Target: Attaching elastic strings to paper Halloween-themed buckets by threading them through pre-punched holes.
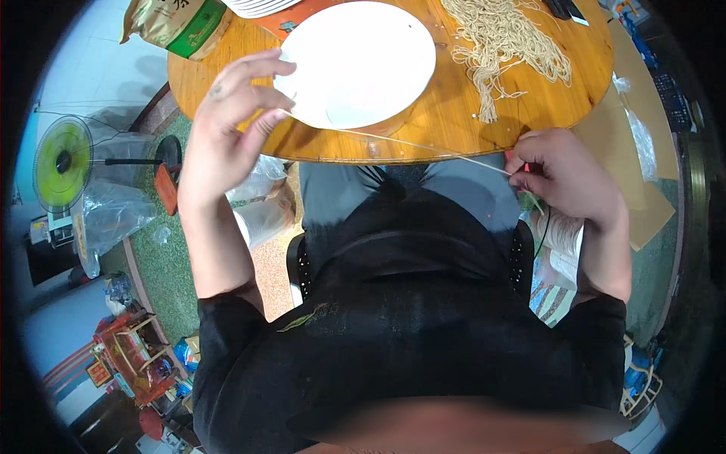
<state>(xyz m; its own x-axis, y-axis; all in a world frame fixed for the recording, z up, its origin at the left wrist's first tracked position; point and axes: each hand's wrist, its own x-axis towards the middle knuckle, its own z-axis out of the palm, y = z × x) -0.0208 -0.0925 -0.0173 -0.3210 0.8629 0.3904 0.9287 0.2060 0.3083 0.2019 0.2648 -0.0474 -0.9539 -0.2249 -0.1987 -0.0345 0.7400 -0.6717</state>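
A thin pale string (pixel 423 145) runs taut between my two hands, just in front of the round wooden table (pixel 454 106). My left hand (pixel 231 113) pinches its left end beside a white plate (pixel 359 60), with the other fingers spread. My right hand (pixel 563 174) is closed on the right end at the table's near right edge, and something small and red shows between its fingers. A pile of the same pale strings (pixel 503 38) lies on the table beyond my right hand.
A green and gold bag (pixel 178 23) lies at the table's far left. A green standing fan (pixel 64 163) and clear plastic bags (pixel 113 212) stand on the floor to my left. Flat cardboard (pixel 643 113) lies to the right of the table.
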